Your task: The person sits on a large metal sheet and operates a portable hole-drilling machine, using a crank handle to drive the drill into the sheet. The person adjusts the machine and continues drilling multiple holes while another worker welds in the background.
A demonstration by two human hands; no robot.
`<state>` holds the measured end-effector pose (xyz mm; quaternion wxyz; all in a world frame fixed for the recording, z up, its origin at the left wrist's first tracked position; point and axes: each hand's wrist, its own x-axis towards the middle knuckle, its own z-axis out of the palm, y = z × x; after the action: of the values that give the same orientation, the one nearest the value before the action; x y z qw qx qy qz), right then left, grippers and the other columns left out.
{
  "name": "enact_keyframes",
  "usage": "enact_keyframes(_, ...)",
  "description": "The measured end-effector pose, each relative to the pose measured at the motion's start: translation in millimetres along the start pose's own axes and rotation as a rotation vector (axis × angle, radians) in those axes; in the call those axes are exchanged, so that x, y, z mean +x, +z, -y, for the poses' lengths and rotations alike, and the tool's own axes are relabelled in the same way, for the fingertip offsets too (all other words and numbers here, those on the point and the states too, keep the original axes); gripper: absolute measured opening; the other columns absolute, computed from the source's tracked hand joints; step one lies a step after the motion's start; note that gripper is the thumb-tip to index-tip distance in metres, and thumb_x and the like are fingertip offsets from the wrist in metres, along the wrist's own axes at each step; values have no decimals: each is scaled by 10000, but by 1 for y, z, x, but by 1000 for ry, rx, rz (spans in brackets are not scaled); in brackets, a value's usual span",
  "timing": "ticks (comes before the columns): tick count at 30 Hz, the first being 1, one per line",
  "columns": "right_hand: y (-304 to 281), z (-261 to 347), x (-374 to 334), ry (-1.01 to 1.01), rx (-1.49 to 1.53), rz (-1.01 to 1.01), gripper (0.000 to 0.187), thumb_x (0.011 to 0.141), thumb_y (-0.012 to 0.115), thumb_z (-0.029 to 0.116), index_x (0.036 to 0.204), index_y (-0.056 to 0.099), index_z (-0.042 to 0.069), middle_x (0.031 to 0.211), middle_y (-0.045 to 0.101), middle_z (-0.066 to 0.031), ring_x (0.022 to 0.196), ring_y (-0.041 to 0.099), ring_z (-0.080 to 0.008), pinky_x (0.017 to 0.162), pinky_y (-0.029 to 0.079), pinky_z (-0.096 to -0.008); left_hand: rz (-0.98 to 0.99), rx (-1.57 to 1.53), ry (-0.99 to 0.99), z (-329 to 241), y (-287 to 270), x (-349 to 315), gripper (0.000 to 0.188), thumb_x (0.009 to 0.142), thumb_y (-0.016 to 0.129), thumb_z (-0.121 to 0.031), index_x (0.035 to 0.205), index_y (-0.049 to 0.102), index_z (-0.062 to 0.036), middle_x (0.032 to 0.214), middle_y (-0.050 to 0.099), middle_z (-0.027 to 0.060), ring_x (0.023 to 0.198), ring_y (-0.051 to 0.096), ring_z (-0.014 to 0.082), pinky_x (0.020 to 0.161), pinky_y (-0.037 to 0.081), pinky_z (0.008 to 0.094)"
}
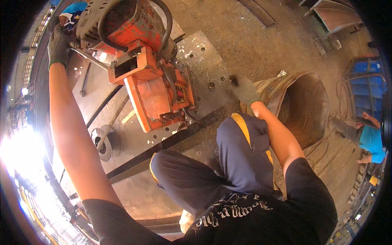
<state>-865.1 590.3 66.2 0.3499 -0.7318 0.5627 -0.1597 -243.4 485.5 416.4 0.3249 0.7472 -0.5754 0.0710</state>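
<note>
My left hand (pixel 58 48), in a grey knit glove, reaches far forward to the left side of an orange and grey machine (pixel 153 96). Its fingers curl at a dark part there, and what they grip is hidden. A thin metal rod (pixel 92 59) slants between this hand and the machine. My right hand (pixel 246 91), gloved in grey with dark fingertips, is over the right edge of a perforated metal plate (pixel 204 61), beyond my right knee. Its fingers are too dark and small to read. The machine has black hoses and a worn red, round housing.
A large rusty metal tube (pixel 304 108) lies open-ended to the right. A wire spool (pixel 105 143) and a wooden-handled tool (pixel 116 116) rest on the left metal surface. One person (pixel 370 139) is at far right, another (pixel 73 12) beyond the machine. Blue panels (pixel 366 83) stand at right.
</note>
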Motion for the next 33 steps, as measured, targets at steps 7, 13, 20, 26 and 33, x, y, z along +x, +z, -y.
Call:
enact_keyframes(7,81,-2,41,-177,-264,11,470,901,758,396,1279,714,121,1132,721,-230,1104,704,-467,932,580,-536,68,-138,15,48,0,48,578,1066,579,-492,1391,636,-17,1143,760,147,919,756,219,824,599,365)
enact_keyframes(13,80,22,43,-91,-372,193,398,898,751,367,1184,752,90,1148,742,-221,1060,714,-438,927,584,-523,33,-127,140,23,4,22,503,1061,580,-446,1397,620,-74,1190,713,130,971,689,230,830,561,391)
enact_keyframes(20,53,23,24,-48,-96,-22,425,869,809,387,1128,751,55,1105,764,-222,1031,741,-419,870,582,-517,-123,-229,-114,-30,16,-3,439,1062,637,-456,1294,698,-88,1102,718,128,823,685,244,719,557,407)
enact_keyframes(26,-5,42,18,-114,-31,-76,424,855,848,295,1147,694,28,1025,781,-198,954,767,-413,819,598,-473,-164,716,539,77,2,40,307,1005,677,-225,1273,683,-75,1140,719,184,1018,705,374,853,592,463)
enact_keyframes(33,-66,30,28,-145,-7,-251,358,876,835,258,1110,679,38,983,779,-169,903,780,-358,796,597,-456,242,450,-174,-57,-8,-95,358,945,724,-340,1196,724,-84,1102,728,85,1080,689,333,1015,533,482)
